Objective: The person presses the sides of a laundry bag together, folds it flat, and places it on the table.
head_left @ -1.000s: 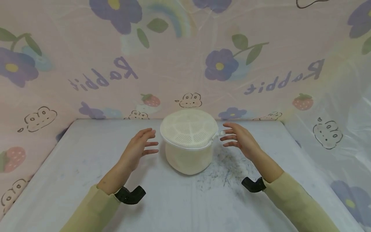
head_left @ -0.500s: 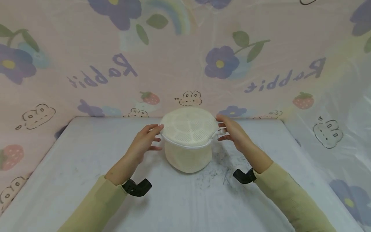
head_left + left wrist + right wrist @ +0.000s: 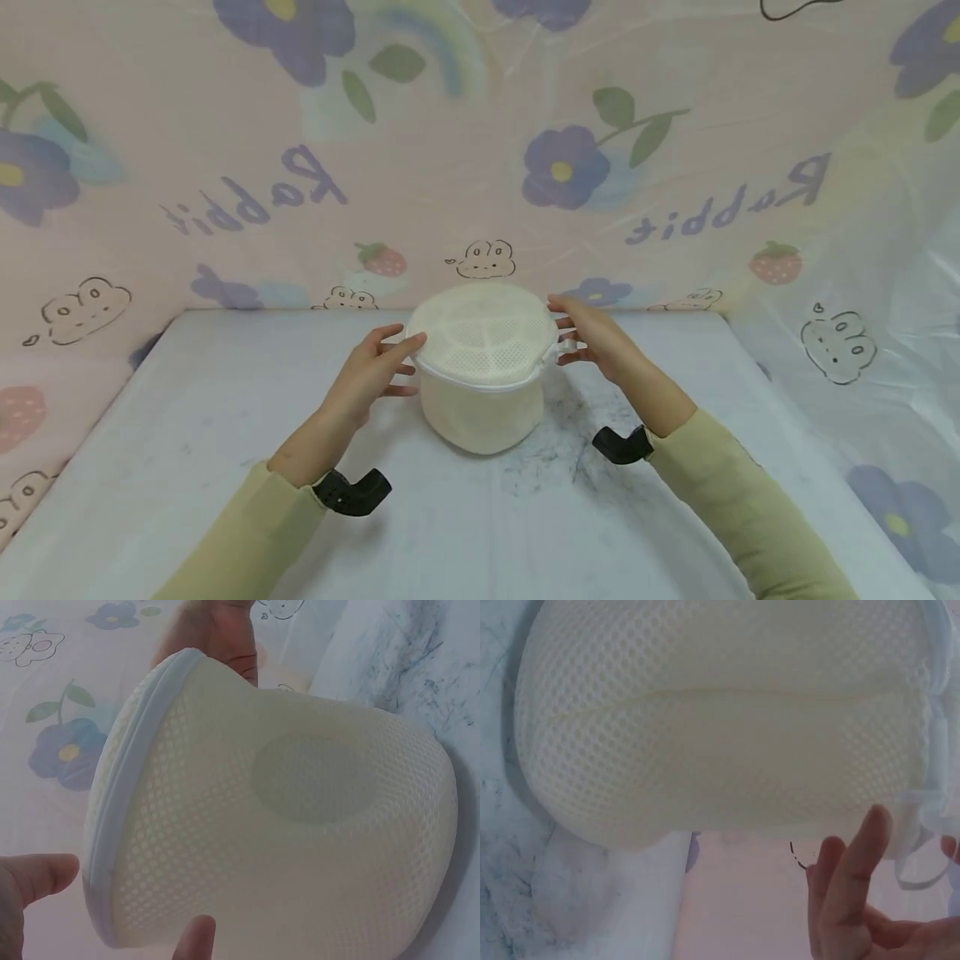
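Note:
A cream mesh laundry bag (image 3: pixel 483 417), round like a drum with a flat mesh top and a white zippered rim, stands upright on the white-covered table. My left hand (image 3: pixel 358 375) is at its left side, thumb over the rim and fingers spread beside the wall. In the left wrist view the thumb (image 3: pixel 51 876) comes right up to the white rim. On the opposite side my right hand (image 3: pixel 600 333) has its fingers extended along the rim, close to a small white loop (image 3: pixel 922 881). Its fingertips (image 3: pixel 877 821) reach the bag's edge in the right wrist view.
A pale pink sheet (image 3: pixel 420 183) printed with flowers, rabbits and strawberries hangs behind the table (image 3: pixel 480 533) and at both sides. Dark scuff marks (image 3: pixel 585 442) show on the tabletop right of the bag. Each wrist carries a black curved mount (image 3: pixel 354 493).
Both hands have moved inward from either side of the bag to its rim. The left thumb has come onto the top edge. The bag stands in the same place.

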Tool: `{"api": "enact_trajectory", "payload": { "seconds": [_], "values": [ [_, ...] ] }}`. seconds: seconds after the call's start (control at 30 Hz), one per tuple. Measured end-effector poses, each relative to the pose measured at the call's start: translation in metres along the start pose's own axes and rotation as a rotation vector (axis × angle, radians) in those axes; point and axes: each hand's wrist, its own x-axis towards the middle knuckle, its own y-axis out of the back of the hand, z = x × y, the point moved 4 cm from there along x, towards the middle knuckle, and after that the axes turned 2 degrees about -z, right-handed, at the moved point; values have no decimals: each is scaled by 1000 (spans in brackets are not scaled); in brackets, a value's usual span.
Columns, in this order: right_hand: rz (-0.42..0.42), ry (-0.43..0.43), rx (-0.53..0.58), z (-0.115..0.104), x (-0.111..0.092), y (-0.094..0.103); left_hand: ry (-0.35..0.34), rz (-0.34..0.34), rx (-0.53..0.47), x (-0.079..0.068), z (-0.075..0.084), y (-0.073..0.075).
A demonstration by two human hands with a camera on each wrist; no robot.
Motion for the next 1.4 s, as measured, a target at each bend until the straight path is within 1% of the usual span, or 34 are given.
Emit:
{"api": "enact_trajectory", "payload": {
  "seconds": [0.27,0.37,0.53,0.73,0.93,1.1,1.2,1.33,1.4],
  "values": [
    [7,6,-14,-3,3,-4,9,36,-2,0,-1,-5],
    [15,-2,-14,-3,5,-6,4,31,-20,0,0,-6],
    [8,1,-30,-3,6,-9,-28,11,-50,-1,1,-9],
    [-5,6,-29,-4,7,-12,-47,16,-63,-1,1,-10],
    [-15,-1,-66,-5,3,-13,-59,14,-91,-1,3,-12],
    [-18,18,-98,-5,-5,-11,-72,1,-91,-2,5,-16],
    [-13,25,-96,-3,-8,-11,-78,-5,-82,-2,6,-17],
    [-15,34,-80,-2,-12,-11,-88,11,-74,-3,8,-16],
    [-19,44,-73,-2,-15,-11,-92,8,-75,-4,8,-16]
  ]
}}
